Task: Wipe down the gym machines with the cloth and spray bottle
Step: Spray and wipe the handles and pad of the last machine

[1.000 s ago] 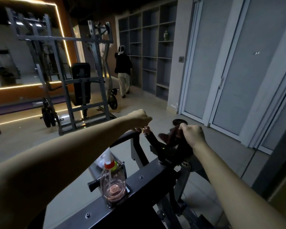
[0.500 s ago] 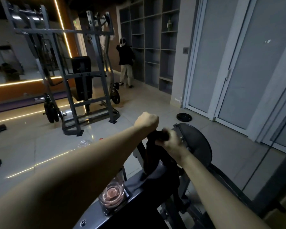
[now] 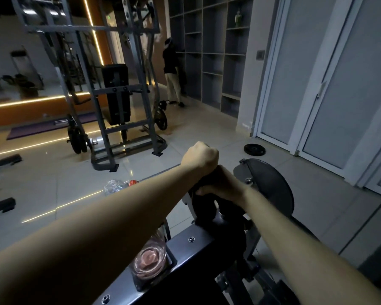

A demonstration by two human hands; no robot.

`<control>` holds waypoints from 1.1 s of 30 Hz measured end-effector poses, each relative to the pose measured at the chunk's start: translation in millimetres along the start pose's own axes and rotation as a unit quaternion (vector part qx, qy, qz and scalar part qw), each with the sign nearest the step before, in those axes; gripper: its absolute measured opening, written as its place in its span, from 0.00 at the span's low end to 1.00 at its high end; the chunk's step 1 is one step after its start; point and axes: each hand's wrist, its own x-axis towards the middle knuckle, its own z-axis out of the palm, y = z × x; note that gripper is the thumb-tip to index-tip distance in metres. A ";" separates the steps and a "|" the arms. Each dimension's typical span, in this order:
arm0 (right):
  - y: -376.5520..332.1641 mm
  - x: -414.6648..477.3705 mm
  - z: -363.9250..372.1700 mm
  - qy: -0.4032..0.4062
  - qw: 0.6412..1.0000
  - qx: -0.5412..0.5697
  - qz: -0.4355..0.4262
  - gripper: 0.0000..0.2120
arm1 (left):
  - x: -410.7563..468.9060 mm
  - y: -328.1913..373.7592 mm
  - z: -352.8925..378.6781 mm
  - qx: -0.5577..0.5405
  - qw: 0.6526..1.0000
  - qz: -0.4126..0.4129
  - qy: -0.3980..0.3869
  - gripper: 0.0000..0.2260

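Left hand: curled in a fist, just past the right hand. I can't tell what is inside it.
Right hand: fingers wrap round the dark cloth on the machine's post.
Spray bottle: sits in a holder on the machine, partly under the left arm.
Round black pad: just behind the hands.
Weight plate: flat on the floor, near the white doors.

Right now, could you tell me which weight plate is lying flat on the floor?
The black plate by the doors; the others hang upright on the rack.
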 end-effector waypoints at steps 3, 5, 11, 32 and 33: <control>5.1 -10.4 48.4 0.270 0.961 -0.054 0.027 0.09 | -3.9 0.5 0.1 -0.003 1.000 0.001 0.013 0.13; 0.9 -14.0 73.0 0.403 0.915 -0.004 0.024 0.10 | -6.9 1.0 -1.2 -0.006 1.000 0.007 0.015 0.14; -4.2 -13.3 21.1 0.175 0.983 -0.038 -0.037 0.06 | -10.1 0.1 -0.9 0.011 0.997 0.058 0.041 0.12; 50.9 -57.0 81.2 0.389 0.917 0.067 0.061 0.38 | -13.0 1.2 -1.9 0.015 0.997 0.052 0.048 0.14; 51.6 -61.1 79.3 0.407 0.908 0.057 0.084 0.40 | -12.5 1.7 -2.1 0.015 0.997 0.050 0.049 0.14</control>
